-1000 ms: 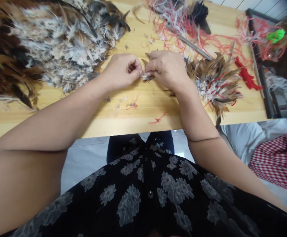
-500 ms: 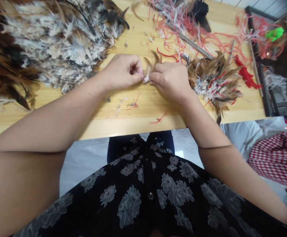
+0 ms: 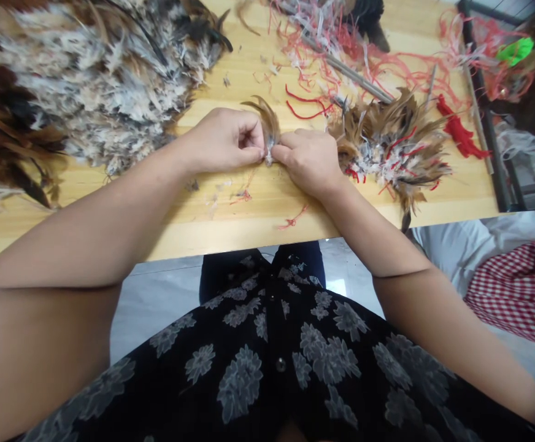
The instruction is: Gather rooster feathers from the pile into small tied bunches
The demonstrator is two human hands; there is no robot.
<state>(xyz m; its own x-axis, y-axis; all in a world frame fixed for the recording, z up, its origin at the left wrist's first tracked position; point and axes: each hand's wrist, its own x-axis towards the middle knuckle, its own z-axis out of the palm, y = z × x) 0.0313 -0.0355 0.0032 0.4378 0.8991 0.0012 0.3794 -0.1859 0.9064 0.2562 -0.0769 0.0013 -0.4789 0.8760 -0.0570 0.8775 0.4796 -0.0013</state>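
Observation:
Between my two hands, over the wooden table (image 3: 166,239), stands a small bunch of brown feathers (image 3: 270,123) with pale fluffy bases. My left hand (image 3: 230,140) pinches thumb against forefinger at the left side of its base. From the right, my right hand (image 3: 311,159) grips the same base with closed fingers. The quill ends are mostly hidden by the fingertips. Just beyond my right hand lies a pile of feather bunches (image 3: 387,141), some bound with red ties. A curved red tie (image 3: 307,115) rests above my right hand.
A large heap of white and brown feathers (image 3: 97,86) covers the left. Pink and white strings (image 3: 323,37) tangle at the back around a grey rod (image 3: 359,80). Red ties (image 3: 461,132) lie near a black-framed tray (image 3: 502,166) at the right. Checkered cloth (image 3: 520,291) sits below it.
The feather bunch has turned and now shows more fully between my hands, its tips curving left. My right hand has shifted slightly left and down. The view has moved a little.

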